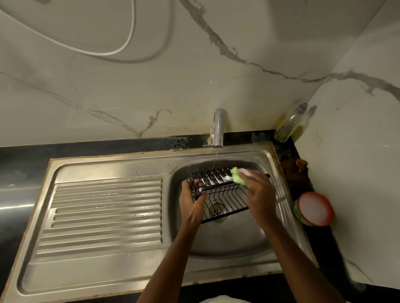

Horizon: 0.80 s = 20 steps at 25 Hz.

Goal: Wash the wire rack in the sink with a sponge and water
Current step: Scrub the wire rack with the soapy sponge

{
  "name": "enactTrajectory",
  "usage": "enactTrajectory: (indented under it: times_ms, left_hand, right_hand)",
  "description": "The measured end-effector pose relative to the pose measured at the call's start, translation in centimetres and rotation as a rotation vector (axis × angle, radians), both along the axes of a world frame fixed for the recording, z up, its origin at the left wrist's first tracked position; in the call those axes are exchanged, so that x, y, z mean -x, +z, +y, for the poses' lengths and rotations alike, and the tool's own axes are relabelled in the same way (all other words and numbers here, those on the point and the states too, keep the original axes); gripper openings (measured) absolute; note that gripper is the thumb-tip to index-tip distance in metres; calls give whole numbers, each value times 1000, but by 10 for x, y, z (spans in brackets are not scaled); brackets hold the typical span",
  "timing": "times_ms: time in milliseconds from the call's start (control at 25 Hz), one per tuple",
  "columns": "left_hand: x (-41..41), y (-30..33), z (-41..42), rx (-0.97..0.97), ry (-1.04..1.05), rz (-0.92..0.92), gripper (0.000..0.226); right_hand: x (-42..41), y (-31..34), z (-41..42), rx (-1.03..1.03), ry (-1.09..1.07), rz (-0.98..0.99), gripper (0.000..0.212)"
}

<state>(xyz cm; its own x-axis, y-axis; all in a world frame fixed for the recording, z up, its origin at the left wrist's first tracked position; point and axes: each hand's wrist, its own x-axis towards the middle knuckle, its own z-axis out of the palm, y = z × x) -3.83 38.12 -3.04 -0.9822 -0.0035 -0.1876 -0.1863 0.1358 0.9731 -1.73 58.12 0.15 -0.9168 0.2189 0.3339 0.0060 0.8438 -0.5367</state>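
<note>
Right hand [259, 193] covers right end of rack [221, 196] and most of sponge [306, 174]; grip on sponge hidden. Left hand [192, 203] hides rack's left corner. Drain [216, 210] partly behind rack wires. Cable [121, 48] above tap [218, 127] cut by top edge. Tub [315, 209] label unreadable.

Bottle [291, 124]: stood tilted in the back right corner of the counter, yellowish liquid seen in its lower part.
Round tub [315, 208]: set on the dark counter just right of the basin, a red-rimmed white lid seen on top.
White cable [129, 33]: looped across the marble wall.
Brown residue [294, 164]: gathered on the counter between bottle and tub.
</note>
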Motion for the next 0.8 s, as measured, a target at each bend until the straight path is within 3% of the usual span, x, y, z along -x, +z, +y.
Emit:
enactTrajectory:
  times_ms: [120,240,320,360,560,640,720,800]
  left_hand:
    - [2,2,0,-24,-103,-94,40]
    - [5,4,4,7,-163,-74,51]
    - [11,-3,0,13,-161,-54,53]
    - [14,-1,-3,24,-174,-71,53]
    - [14,3,-12,10,-186,-67,67]
    - [14,6,-8,31,-190,-61,63]
    - [13,5,-6,26,-174,-54,55]
    - [10,8,-8,31,-177,-36,54]
  right_hand:
    - [8,5,-16,87,-93,-34,45]
    - [-2,17,-83,-15,201,41,41]
    - [-5,18,-85,-114,383,111,39]
    - [1,16,-70,-104,376,124,38]
    - [18,10,-18,150,-114,56,36]
    - [14,14,-60,130,7,71,42]
    - [0,18,-91,19,295,109,42]
    - [9,18,-70,-3,357,112,40]
